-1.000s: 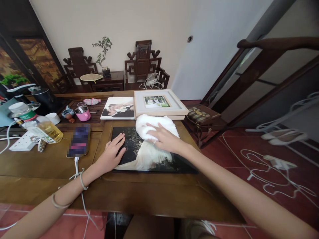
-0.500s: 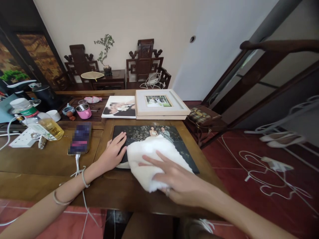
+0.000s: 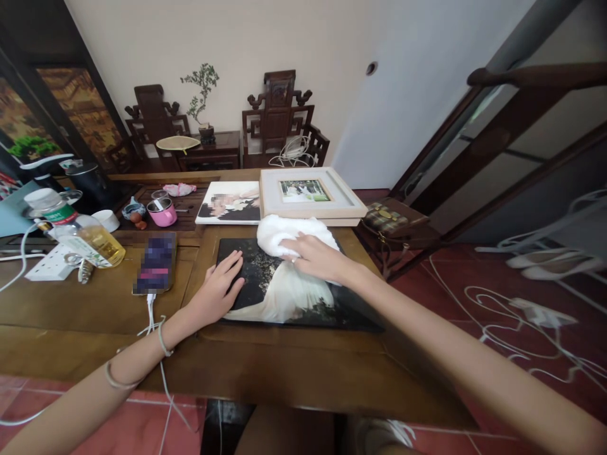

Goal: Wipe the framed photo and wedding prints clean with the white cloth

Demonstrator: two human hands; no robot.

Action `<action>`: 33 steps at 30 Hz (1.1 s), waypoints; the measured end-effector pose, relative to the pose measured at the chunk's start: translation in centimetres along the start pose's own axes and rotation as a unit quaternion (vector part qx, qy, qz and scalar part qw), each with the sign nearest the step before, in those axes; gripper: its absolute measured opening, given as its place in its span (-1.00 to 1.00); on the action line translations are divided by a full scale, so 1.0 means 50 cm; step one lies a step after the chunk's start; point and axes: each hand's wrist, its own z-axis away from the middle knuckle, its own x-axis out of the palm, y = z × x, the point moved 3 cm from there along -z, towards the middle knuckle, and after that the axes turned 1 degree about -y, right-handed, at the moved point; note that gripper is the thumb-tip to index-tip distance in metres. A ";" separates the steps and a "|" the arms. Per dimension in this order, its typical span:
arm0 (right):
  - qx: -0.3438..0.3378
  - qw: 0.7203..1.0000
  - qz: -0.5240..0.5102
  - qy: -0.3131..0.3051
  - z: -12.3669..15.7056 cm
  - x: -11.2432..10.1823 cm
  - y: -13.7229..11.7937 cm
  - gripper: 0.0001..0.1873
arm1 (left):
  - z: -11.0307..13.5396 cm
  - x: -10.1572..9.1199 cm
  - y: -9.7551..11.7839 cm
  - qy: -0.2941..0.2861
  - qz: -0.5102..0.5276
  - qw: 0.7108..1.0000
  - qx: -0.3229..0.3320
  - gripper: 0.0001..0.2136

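A dark photo panel [image 3: 251,272] lies flat near the table's front edge, its picture showing a long pale dress. My left hand [image 3: 219,285] rests on the panel's left edge with the fingers spread. At the panel's far edge my right hand [image 3: 310,253] grips a fluffy white cloth [image 3: 272,234], pressing it down on the surface. Part of the picture is hidden under the cloth and my right hand. The cloth's far side comes up close to a light wooden picture frame [image 3: 351,207]; I cannot tell if they touch.
Left of the panel are a phone [image 3: 155,262] on a cable, a tilted drink bottle [image 3: 78,227], a white power strip [image 3: 50,265] and a pink cup [image 3: 162,212]. A white-edged photo board [image 3: 227,202] lies behind. A checked bag [image 3: 386,218] stands beyond the right edge.
My right hand has slid the cloth away from me to the panel's far edge, uncovering the dress in the picture. My left hand has stayed in place.
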 end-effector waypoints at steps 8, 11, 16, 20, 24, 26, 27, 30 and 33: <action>-0.068 0.993 -0.043 -0.088 0.124 -0.002 -0.144 -0.58 | 0.000 0.003 -0.001 -0.003 0.001 1.000 -0.007 -0.58; -0.094 0.981 -0.076 -0.149 0.172 -0.012 -0.202 -0.56 | 0.000 0.004 -0.002 -0.004 -0.002 1.000 -0.006 -0.58; -0.099 0.978 -0.109 -0.149 0.165 -0.016 -0.204 -0.54 | 0.000 0.004 -0.002 -0.019 -0.002 1.000 -0.009 -0.57; -0.064 0.989 -0.098 -0.094 0.084 -0.002 -0.128 -0.64 | 0.001 0.007 -0.005 -0.017 0.001 1.000 -0.013 -0.57; -0.048 0.997 -0.045 -0.046 -0.012 0.014 -0.057 -0.72 | 0.001 0.009 -0.008 0.001 0.009 1.000 -0.008 -0.58; -0.057 0.998 -0.033 -0.026 -0.046 0.020 -0.040 -0.71 | 0.001 0.010 -0.010 0.001 0.012 1.000 -0.012 -0.58; -0.061 0.997 -0.033 -0.018 -0.055 0.022 -0.037 -0.71 | 0.002 0.010 -0.010 0.001 0.012 1.000 -0.012 -0.59; -0.059 0.998 -0.037 -0.009 -0.046 0.018 -0.048 -0.71 | 0.002 0.009 -0.009 0.000 0.011 1.000 -0.008 -0.58; -0.043 0.995 -0.065 -0.058 0.014 0.002 -0.085 -0.74 | 0.003 0.009 -0.008 -0.007 0.007 1.000 -0.008 -0.58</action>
